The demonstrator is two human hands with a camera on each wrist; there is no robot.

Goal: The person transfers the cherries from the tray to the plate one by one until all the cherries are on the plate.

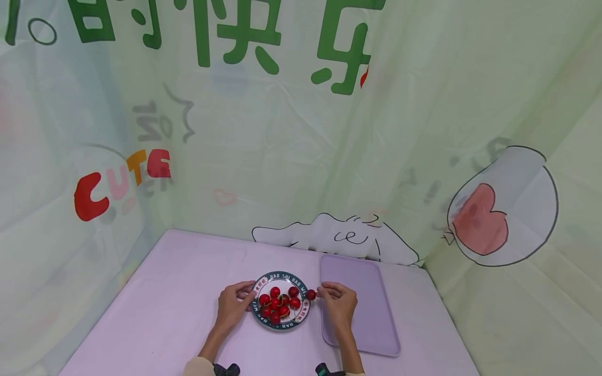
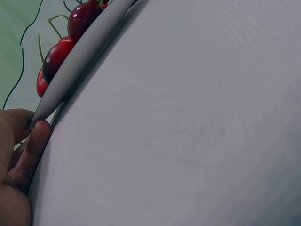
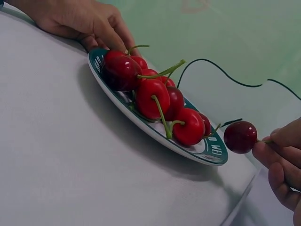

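Observation:
A round plate [image 1: 278,326] with a dark green lettered rim carries several red cherries [image 3: 153,99], some with green stems. At its left edge my left hand [image 1: 230,306] pinches the rim, thumb above and a finger beneath, as the left wrist view shows. Just off the plate's right edge, a dark red cherry [image 3: 240,137] hangs from my right hand [image 1: 339,304], which pinches it by its stem between thumb and fingertip. In the head view this cherry appears at the rim; the right wrist view shows it beside the rim, above the surface.
A purple rectangular tray [image 1: 371,313] lies to the right of the plate, partly under my right hand and forearm in the head view. Both rest on a pale table [image 1: 188,292]. Printed curtains [image 1: 282,156] stand behind the table and along its sides.

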